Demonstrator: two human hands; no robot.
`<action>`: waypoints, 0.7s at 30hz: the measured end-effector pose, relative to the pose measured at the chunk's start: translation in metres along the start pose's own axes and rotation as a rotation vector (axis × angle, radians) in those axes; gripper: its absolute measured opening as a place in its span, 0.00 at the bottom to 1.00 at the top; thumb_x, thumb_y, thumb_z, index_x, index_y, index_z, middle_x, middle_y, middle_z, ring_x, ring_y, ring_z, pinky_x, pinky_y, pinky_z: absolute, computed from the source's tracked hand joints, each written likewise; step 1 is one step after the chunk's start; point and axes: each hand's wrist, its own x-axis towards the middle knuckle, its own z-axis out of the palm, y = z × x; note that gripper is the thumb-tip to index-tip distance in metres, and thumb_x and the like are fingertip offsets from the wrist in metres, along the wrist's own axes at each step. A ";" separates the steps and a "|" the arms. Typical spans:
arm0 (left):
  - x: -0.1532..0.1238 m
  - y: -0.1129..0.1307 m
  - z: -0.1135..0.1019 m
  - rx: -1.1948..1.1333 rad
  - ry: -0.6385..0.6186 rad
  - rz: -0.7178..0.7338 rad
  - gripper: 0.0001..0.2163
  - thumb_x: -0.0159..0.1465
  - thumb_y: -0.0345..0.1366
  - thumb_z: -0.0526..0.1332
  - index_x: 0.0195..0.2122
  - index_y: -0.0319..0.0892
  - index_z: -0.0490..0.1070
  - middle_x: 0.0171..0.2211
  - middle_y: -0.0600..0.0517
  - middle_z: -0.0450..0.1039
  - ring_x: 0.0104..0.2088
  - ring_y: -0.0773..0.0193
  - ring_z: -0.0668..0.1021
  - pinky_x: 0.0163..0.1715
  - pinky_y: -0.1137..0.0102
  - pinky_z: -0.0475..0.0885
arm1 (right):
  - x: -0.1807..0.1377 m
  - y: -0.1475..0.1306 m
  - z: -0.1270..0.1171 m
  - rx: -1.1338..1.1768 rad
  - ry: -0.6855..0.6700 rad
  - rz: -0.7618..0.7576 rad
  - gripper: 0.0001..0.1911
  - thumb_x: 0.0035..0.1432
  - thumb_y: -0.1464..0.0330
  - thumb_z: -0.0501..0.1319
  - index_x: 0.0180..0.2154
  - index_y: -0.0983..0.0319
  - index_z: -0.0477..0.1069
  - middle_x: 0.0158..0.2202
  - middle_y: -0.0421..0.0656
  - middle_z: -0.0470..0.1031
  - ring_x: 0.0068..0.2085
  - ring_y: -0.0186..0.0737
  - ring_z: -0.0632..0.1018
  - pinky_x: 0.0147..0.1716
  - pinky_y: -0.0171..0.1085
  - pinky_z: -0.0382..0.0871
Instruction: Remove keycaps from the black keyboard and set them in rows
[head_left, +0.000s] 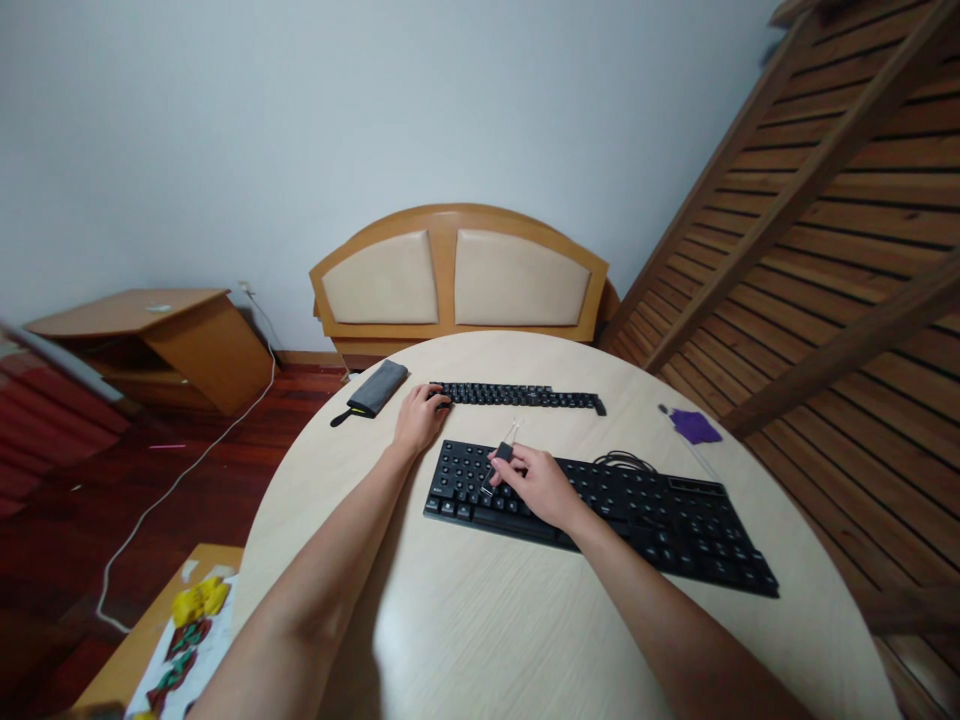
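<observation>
The right hand [538,484] was angled palm down, thumb and fingers closed on a black puller [496,470], thin wires towards one o'clock. The left hand [421,412], at its ten o'clock, had bent fingers on the keycap row [517,394]; any hold could not be told. The black rectangular keyboard [675,525] lay beneath the right hand, on a round, pale, wood-grained table [465,630].

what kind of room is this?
Probably a bedroom in a home, though no mattress shows. Clues: the arched, padded headboard beyond the round table, the low wooden cabinet on the left, and the large slatted wooden frame on the right.
</observation>
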 end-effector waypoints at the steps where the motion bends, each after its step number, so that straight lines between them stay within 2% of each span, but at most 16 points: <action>1: 0.000 0.000 0.001 -0.004 0.002 0.000 0.07 0.62 0.31 0.63 0.41 0.45 0.78 0.49 0.45 0.73 0.51 0.50 0.72 0.52 0.55 0.70 | 0.000 0.000 0.000 0.001 0.002 0.002 0.18 0.63 0.56 0.58 0.40 0.65 0.74 0.30 0.46 0.81 0.34 0.42 0.81 0.36 0.38 0.74; 8: -0.004 0.009 -0.006 -0.067 0.014 0.015 0.09 0.64 0.28 0.61 0.44 0.44 0.75 0.49 0.44 0.73 0.51 0.49 0.71 0.52 0.53 0.70 | 0.000 -0.001 0.000 0.002 0.037 -0.012 0.18 0.63 0.56 0.58 0.39 0.64 0.74 0.29 0.45 0.81 0.32 0.43 0.81 0.35 0.38 0.74; 14: -0.026 0.037 -0.023 -0.221 -0.007 0.034 0.09 0.68 0.33 0.56 0.48 0.43 0.70 0.49 0.46 0.72 0.51 0.55 0.73 0.53 0.58 0.70 | 0.000 0.003 -0.002 0.005 0.089 -0.055 0.17 0.64 0.57 0.56 0.39 0.63 0.74 0.28 0.44 0.79 0.32 0.41 0.80 0.34 0.37 0.72; 19: -0.052 0.068 -0.047 -0.339 -0.078 0.033 0.11 0.69 0.34 0.56 0.51 0.43 0.66 0.48 0.47 0.73 0.49 0.58 0.75 0.51 0.61 0.72 | 0.000 0.007 -0.003 -0.024 0.115 -0.069 0.17 0.65 0.56 0.55 0.37 0.63 0.74 0.28 0.42 0.77 0.32 0.40 0.78 0.34 0.36 0.72; 21: -0.061 0.078 -0.055 -0.418 -0.172 0.023 0.12 0.68 0.34 0.57 0.53 0.43 0.66 0.48 0.46 0.74 0.48 0.58 0.76 0.50 0.62 0.73 | -0.001 0.007 -0.002 -0.062 0.115 -0.065 0.17 0.65 0.56 0.56 0.36 0.62 0.74 0.29 0.43 0.77 0.32 0.40 0.78 0.34 0.35 0.71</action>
